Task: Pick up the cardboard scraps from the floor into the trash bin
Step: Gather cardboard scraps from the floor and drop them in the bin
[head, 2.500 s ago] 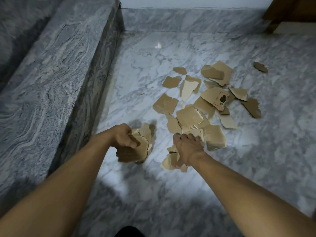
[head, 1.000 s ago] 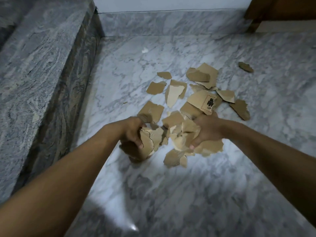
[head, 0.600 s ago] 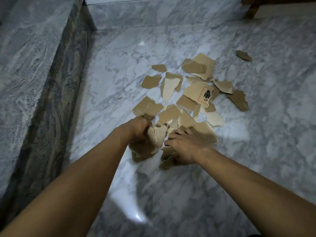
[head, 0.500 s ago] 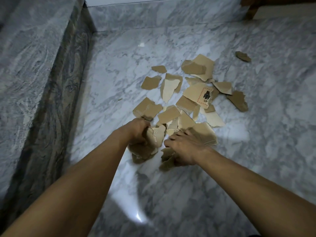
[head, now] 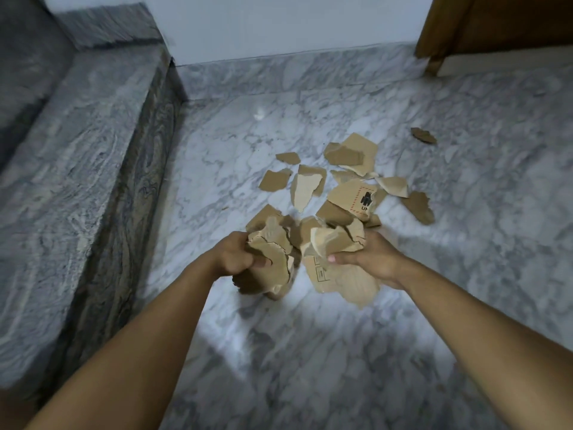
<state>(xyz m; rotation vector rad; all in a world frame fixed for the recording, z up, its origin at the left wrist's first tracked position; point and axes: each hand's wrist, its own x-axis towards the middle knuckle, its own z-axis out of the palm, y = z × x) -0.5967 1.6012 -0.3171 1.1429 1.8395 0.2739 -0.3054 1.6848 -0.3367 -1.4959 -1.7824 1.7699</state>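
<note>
Torn brown cardboard scraps (head: 313,187) lie scattered on the white marble floor (head: 341,352). My left hand (head: 237,254) grips a stack of scraps (head: 273,252) just above the floor. My right hand (head: 370,259) grips another bunch of scraps (head: 338,240), with larger pieces hanging below it. One printed scrap (head: 353,197) lies right behind the hands. A lone scrap (head: 423,135) sits apart at the far right. No trash bin is in view.
A grey granite step (head: 71,156) runs along the left side. A white wall (head: 279,23) closes the back. The foot of brown wooden furniture (head: 434,60) stands at the back right.
My right hand has lifted off the floor with a bunch of scraps in its grip. Both hands now hold scraps close together. The view has tilted up, showing the wall.
</note>
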